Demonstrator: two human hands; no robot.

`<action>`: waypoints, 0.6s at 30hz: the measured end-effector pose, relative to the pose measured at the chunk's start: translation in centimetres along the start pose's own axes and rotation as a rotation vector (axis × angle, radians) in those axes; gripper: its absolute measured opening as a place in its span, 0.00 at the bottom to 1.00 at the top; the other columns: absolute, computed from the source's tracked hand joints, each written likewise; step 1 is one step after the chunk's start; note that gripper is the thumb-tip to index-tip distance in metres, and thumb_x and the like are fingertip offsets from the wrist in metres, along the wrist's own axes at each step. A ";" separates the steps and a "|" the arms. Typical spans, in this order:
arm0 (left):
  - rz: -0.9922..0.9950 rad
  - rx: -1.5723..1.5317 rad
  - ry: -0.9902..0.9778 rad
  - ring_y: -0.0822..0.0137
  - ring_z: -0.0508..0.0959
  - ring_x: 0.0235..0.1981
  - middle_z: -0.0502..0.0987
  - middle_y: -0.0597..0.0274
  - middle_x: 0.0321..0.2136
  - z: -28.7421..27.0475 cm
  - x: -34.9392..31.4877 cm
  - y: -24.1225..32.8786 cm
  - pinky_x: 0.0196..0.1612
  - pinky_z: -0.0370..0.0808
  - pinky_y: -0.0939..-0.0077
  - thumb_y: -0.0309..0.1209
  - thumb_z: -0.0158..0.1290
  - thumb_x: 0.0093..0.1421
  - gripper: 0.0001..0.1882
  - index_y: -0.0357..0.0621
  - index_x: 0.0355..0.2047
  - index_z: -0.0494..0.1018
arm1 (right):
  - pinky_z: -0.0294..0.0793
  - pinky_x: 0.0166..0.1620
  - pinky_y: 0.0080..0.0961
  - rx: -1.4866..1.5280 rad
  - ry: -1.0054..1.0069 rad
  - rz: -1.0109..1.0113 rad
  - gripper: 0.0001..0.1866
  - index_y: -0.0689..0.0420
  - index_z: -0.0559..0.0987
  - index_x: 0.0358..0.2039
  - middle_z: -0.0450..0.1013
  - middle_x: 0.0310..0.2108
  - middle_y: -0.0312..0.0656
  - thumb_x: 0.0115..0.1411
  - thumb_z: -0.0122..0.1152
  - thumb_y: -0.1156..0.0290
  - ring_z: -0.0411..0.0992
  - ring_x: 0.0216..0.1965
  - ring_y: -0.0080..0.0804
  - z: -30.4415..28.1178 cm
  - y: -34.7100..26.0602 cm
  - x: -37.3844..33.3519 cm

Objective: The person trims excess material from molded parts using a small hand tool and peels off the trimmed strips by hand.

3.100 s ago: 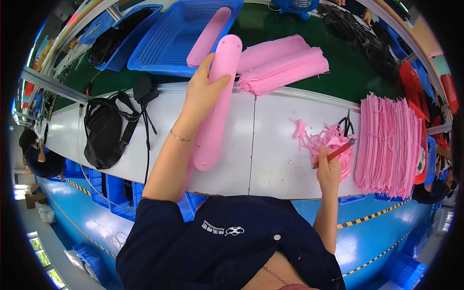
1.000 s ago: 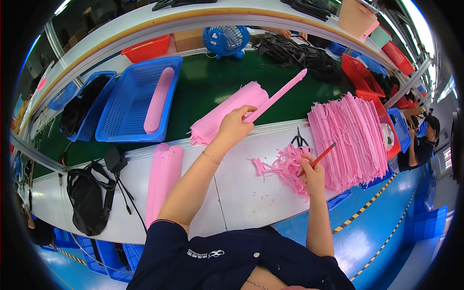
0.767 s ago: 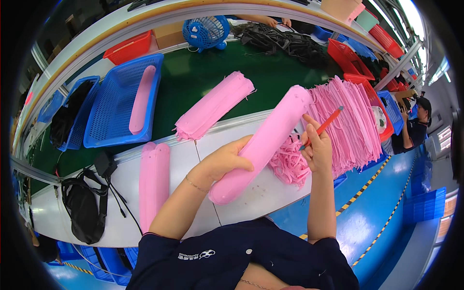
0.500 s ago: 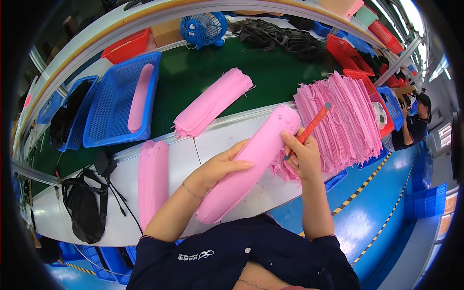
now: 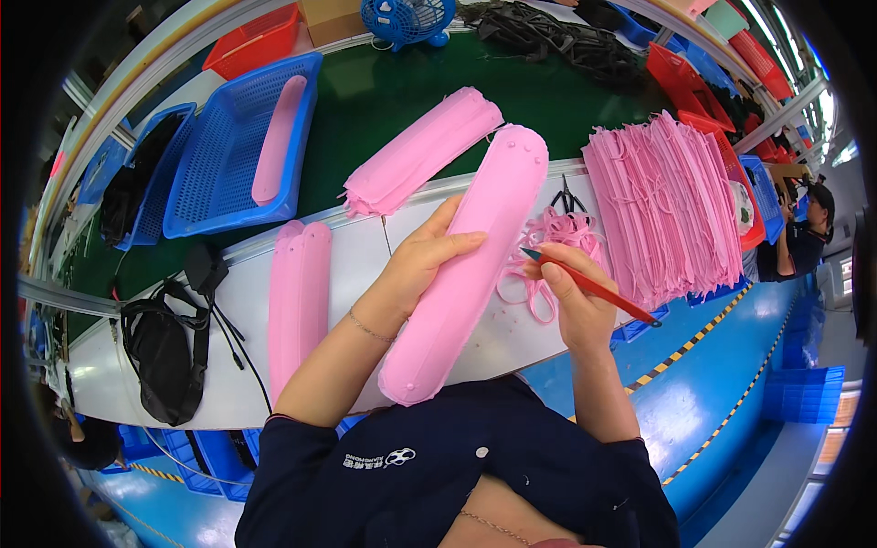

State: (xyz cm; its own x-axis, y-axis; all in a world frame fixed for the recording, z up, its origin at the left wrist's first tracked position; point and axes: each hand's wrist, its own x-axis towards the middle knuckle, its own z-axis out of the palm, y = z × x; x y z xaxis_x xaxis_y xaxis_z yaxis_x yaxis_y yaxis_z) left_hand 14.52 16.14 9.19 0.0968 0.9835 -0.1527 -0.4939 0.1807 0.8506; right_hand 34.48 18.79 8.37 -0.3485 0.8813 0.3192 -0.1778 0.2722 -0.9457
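My left hand [image 5: 434, 254] is wrapped round a long pink padded strip [image 5: 489, 205] with rounded ends, its thumb lying on top. The strip slants over the table's near edge; small round studs show at its far end, and one at the near end. Beside its right edge, my right hand [image 5: 577, 297] grips a slim red pen-shaped tool [image 5: 607, 290]. The tool's dark pointed tip comes close to the strip's edge; I cannot tell whether they touch. Behind that hand lies a tangle of thin pink trimmings [image 5: 566, 233] next to black-handled snips [image 5: 568, 194].
Right of the trimmings stands a big stack of pink strips [image 5: 662, 210]. Another pink bundle [image 5: 420, 151] lies at the back, and more strips [image 5: 300, 301] lie at left. A blue basket [image 5: 183, 196] holds one strip. A black bag [image 5: 169, 356] and cables sit at far left.
The strip has been turned more upright. My right hand has drawn off its far end toward me, and the tool has swung so its tip points left at the strip.
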 end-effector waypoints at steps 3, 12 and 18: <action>0.046 -0.025 0.020 0.75 0.72 0.43 0.70 0.61 0.46 0.7 0.5 -0.1 0.44 0.70 0.81 0.30 0.51 0.58 0.28 0.43 0.59 0.59 | 0.77 0.42 0.31 0.145 -0.027 -0.051 0.15 0.68 0.71 0.48 0.75 0.39 0.52 0.63 0.51 0.75 0.76 0.39 0.41 1.1 1.4 -1.0; 0.094 -0.123 0.007 0.74 0.73 0.42 0.71 0.61 0.46 1.2 1.0 -1.1 0.43 0.72 0.79 0.31 0.50 0.60 0.27 0.45 0.60 0.58 | 0.73 0.45 0.24 -0.431 0.312 -0.332 0.14 0.67 0.72 0.48 0.74 0.41 0.46 0.64 0.49 0.75 0.73 0.44 0.30 -2.1 1.5 0.2; 0.081 -0.130 0.006 0.74 0.74 0.40 0.72 0.62 0.45 1.5 1.5 -1.3 0.41 0.73 0.79 0.30 0.49 0.61 0.27 0.45 0.60 0.58 | 0.69 0.34 0.19 -0.292 0.276 -0.026 0.14 0.68 0.73 0.47 0.73 0.34 0.43 0.63 0.51 0.75 0.70 0.31 0.24 -1.8 2.2 -2.3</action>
State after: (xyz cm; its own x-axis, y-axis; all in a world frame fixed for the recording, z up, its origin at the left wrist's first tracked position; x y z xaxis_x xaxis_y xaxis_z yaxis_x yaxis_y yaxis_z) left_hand 16.62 17.40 8.65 0.0470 0.9948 -0.0900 -0.6077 0.0999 0.7878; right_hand 36.58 18.05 5.38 -0.0797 0.9324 0.3525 0.0994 0.3593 -0.9279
